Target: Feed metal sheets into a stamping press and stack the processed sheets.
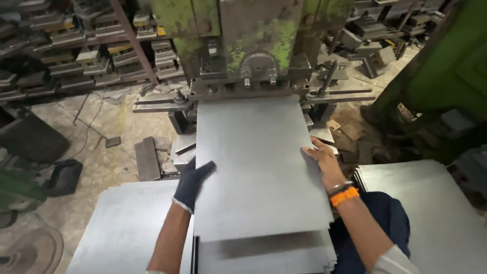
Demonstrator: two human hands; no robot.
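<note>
Gloved left hand [193, 181] and bare right hand [318, 156], both open, press the flat grey metal sheet's [258, 167] edges, steadying it toward the far green press [253, 35].

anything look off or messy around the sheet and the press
The hands are mismatched: the left hand wears a dark glove, the right hand is bare on the sheet edge. The press has badly flaked green paint, and metal offcuts litter the floor to its right. The sheet itself lies flat and square.

A dusty concrete floor [109, 147] lies below metal racks [76, 45] stacked with steel blocks, scrap scattered around.
</note>
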